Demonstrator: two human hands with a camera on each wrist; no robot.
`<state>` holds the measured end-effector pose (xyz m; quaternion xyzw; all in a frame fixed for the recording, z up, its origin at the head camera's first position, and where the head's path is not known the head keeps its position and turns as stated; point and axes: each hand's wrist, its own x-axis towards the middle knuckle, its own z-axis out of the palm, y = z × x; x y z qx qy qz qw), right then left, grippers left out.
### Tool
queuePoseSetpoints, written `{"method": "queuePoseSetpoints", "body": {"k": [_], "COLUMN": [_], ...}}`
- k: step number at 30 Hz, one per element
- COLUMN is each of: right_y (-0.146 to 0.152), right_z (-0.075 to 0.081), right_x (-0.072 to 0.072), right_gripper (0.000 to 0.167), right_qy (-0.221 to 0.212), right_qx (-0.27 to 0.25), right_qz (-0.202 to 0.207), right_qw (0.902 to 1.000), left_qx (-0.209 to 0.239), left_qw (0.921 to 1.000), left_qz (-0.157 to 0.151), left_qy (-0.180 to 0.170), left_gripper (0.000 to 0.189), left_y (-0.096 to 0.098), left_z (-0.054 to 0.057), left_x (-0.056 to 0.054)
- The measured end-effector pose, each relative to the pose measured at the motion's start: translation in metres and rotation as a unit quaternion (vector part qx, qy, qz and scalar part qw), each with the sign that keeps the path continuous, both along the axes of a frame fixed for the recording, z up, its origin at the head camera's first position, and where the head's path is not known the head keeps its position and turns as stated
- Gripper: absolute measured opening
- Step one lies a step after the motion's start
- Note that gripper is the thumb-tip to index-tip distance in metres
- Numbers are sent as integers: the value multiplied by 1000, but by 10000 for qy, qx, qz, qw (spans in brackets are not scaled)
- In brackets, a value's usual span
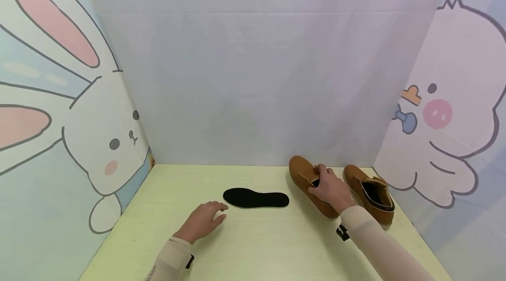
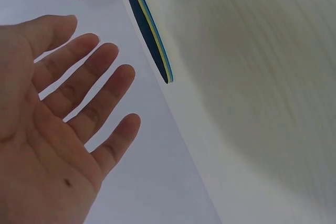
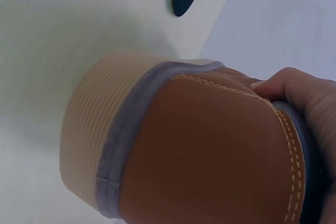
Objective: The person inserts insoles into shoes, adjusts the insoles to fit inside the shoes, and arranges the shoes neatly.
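Note:
A brown shoe [image 1: 303, 172] with yellow stitching is held by my right hand [image 1: 331, 188], which grips it at the upper around the opening. In the right wrist view the heel of this shoe [image 3: 210, 150] fills the middle, its ribbed pale sole turned to the left, with the thumb pressing near the stitched collar. My left hand [image 1: 200, 223] hovers over the table, fingers loosely spread and holding nothing. Just beyond its fingertips lies a black insole [image 1: 256, 198], flat on the table. Seen edge-on in the left wrist view, the insole [image 2: 146, 27] shows blue and yellow layers.
A second brown shoe [image 1: 381, 213] stands on the right side of the pale table [image 1: 253, 246], close to my right forearm. A grey-white wall [image 1: 253, 96] rises behind the table. Side panels carry a cartoon rabbit [image 1: 103, 140] and a chick [image 1: 454, 74].

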<state>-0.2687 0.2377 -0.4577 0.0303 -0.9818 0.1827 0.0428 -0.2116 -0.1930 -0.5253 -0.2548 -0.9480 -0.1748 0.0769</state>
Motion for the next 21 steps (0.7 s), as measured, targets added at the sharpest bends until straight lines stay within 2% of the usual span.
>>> {"method": "queuePoseSetpoints", "body": {"k": [4,8,13,21], "right_y": [-17,-32,-53,-83], "right_z": [11,14,11,0], "right_x": [6,11,19,31], "right_gripper": [87,87,88,88], "right_qy": [188,436,744,827], "right_qx": [-7,-73,144,398], "right_qz": [313,874,1522,2455], "right_qw": [9993,9952,9854,9650], "left_qx": [62,155,217,351], "left_qw": [10000,9997,9994,9989], "left_qz": [17,10,41,244], "left_qy": [57,165,265,178], "left_gripper": [23,20,19,21], "left_y": [-3,-6,-9,-17], "left_z": [2,9,17,21], "left_x": [2,2,1,3]}}
